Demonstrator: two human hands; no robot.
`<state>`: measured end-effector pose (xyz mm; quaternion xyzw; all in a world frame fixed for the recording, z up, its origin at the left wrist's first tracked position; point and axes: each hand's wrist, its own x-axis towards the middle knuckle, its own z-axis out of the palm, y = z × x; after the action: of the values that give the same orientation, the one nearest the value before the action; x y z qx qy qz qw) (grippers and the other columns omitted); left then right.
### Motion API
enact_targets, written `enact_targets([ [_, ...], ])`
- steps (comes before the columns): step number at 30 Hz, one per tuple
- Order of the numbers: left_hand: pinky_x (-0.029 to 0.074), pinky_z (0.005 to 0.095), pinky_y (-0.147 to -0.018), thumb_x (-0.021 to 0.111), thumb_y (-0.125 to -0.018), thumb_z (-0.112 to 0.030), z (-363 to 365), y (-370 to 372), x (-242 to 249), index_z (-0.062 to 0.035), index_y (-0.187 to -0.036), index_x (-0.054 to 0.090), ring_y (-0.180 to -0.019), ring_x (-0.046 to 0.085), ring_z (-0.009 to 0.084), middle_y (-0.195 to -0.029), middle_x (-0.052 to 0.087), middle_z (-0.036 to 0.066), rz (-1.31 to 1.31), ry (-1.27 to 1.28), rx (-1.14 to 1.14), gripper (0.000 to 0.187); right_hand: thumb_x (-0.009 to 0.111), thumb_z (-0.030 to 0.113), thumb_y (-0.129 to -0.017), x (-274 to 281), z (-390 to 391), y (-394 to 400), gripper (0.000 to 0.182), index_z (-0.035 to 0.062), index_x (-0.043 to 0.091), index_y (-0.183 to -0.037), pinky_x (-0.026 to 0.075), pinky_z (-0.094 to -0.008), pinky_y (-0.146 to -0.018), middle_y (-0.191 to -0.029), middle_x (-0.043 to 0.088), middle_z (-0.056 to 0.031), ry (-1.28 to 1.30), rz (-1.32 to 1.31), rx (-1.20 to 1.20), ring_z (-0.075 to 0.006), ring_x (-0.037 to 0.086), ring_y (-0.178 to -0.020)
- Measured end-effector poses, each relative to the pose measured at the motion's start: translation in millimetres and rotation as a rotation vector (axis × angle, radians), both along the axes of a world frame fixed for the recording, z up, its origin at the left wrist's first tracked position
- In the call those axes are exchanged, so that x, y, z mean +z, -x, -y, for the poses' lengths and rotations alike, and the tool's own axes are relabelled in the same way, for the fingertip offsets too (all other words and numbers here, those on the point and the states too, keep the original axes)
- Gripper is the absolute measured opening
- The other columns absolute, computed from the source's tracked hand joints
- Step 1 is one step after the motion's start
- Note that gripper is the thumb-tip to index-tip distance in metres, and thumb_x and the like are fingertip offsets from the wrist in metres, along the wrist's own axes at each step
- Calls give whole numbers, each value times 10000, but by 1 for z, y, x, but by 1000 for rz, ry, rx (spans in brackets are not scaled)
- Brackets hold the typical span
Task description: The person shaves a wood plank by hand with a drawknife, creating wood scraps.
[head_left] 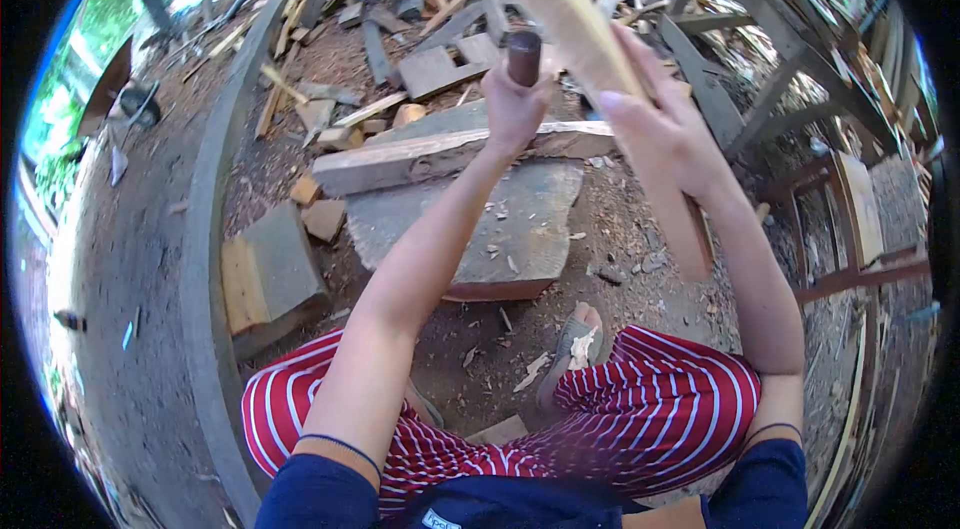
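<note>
My left hand (517, 107) is wrapped round a dark brown round handle (524, 59), its blunt end facing up toward me. Whatever else belongs to that handle is out of sight. A long, pale, curved piece of wood (570, 19) is gripped in my right hand (668, 129); it rises past the top edge of the view, and its lower end (675, 239) points down toward my knee. Below my hands, a rough-edged beam (420, 161) lies across a grey wooden chopping block (470, 224), which has small chips on it.
Scrap wood (430, 69) is heaped beyond the block. A squared block (272, 269) sits at left beside a long grey beam (215, 229). Wooden frames (790, 79) stand at right. My sandalled foot (575, 344) is near the block, among shavings.
</note>
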<state>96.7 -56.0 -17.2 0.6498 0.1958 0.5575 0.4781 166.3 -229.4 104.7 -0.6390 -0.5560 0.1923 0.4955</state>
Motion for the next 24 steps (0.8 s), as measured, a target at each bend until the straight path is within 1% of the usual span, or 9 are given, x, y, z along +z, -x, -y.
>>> enact_targets([
  [1, 462, 284, -573, 723, -782, -86, 7, 7, 7, 13, -813, 598, -604, 553, 87, -690, 612, 17, 81, 145, -75, 163, 652, 347, -867, -6, -3, -2, 782, 107, 309, -1527, 470, -333, -956, -1360, 520, -226, 3, -5, 34, -253, 576, -1159],
  [3, 434, 257, -503, 708, -888, -173, -7, 15, 4, -59, -809, 590, -545, 523, 74, -667, 573, -17, 56, 151, -46, 182, 639, 378, -870, -12, -6, -8, 796, 64, 307, -1522, 404, -294, -1009, -1428, 448, -177, -42, -181, 17, -206, 498, -1228],
  [4, 419, 243, -474, 701, -892, -168, -11, 24, 6, -73, -787, 577, -512, 508, 67, -637, 559, -21, 118, 168, -1, 187, 634, 407, -871, -12, -5, -7, 825, 23, 295, -1518, 356, -292, -1052, -1414, 463, -172, -32, -124, 9, -210, 481, -1252],
  [6, 393, 216, -407, 685, -899, -156, -20, 56, 22, -98, -751, 538, -453, 492, 62, -585, 532, -20, 191, 292, -76, 217, 632, 407, -875, -25, -1, -13, 826, 20, 291, -1520, 360, -299, -1049, -1416, 463, -170, 33, -93, -14, -213, 479, -1253],
  [7, 378, 215, -376, 676, -899, -144, -38, 65, 18, -97, -751, 514, -421, 480, 67, -576, 520, -18, 227, 217, -52, 225, 630, 408, -878, -31, 0, -13, 826, 17, 288, -1521, 363, -307, -1047, -1417, 463, -169, 102, -72, -46, -216, 476, -1255],
  [12, 378, 231, -393, 681, -900, -158, -58, 125, 36, -64, -811, 516, -411, 462, 79, -562, 503, -13, 260, 267, -62, 210, 634, 423, -874, -40, 0, -7, 848, 34, 266, -1532, 387, -322, -1021, -1458, 418, -174, 242, -91, -15, -215, 480, -1238],
  [17, 345, 226, -404, 687, -913, -199, -57, 148, 23, -53, -850, 538, -412, 439, 68, -547, 490, -20, 56, 77, 4, 218, 635, 414, -873, -37, -2, 11, 850, 56, 250, -1541, 404, -328, -1002, -1461, 414, -178, 225, -129, 38, -220, 478, -1238],
  [18, 351, 231, -425, 716, -886, -190, -56, 152, 22, -75, -650, 522, -458, 462, 41, -554, 518, -34, 32, 84, 12, 326, 638, 407, -870, -37, -2, 16, 853, 60, 245, -1543, 403, -332, -1007, -1466, 408, -181, 211, -113, 49, -228, 473, -1246],
  [24, 361, 233, -455, 718, -887, -212, -60, 164, 15, -70, -650, 522, -493, 473, 38, -559, 519, -39, 7, 109, 10, 339, 648, 367, -854, -30, 3, 36, 874, 69, 216, -1552, 338, -375, -1091, -1489, 380, -216, 201, 42, 100, -285, 431, -1318],
])
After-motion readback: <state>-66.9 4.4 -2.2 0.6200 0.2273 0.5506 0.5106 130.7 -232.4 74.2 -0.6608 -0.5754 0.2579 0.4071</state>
